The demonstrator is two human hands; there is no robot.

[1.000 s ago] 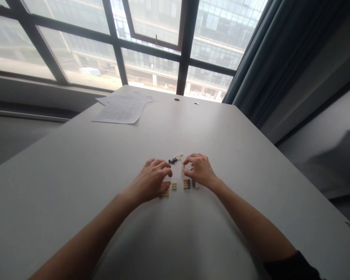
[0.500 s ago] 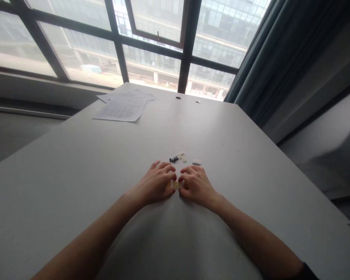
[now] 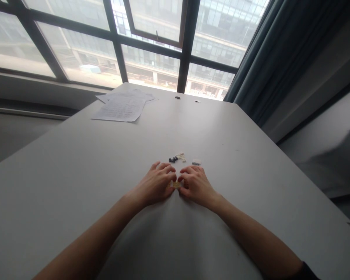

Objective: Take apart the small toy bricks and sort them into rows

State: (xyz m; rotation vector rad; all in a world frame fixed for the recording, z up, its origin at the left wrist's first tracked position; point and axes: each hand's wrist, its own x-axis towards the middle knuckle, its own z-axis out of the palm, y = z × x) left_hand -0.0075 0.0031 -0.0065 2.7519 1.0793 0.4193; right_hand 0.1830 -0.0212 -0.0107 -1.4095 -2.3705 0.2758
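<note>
Low over the white table, my left hand [image 3: 161,181] and my right hand [image 3: 196,182] face each other almost fingertip to fingertip. Between them shows a small piece of yellowish toy bricks [image 3: 176,184], its ends hidden behind the fingers. Both hands are closed around it, thumbs on the near side and fingers on the far side. Just beyond the fingertips lie several small black bricks [image 3: 173,160] and several cream-white bricks [image 3: 182,156]. A light flat piece with a grey edge [image 3: 196,161] rests beyond my right hand.
Printed paper sheets [image 3: 121,107] lie at the far left of the white table [image 3: 84,171]. Two round holes, one a dark grommet [image 3: 177,97], sit near its far edge. Behind stand a framed window [image 3: 151,50] and a dark blue curtain [image 3: 259,66] on the right.
The yellowish bricks show less between my hands, and the gap between the fingertips looks slightly narrower. Otherwise both hands keep their places, and the loose bricks lie unmoved.
</note>
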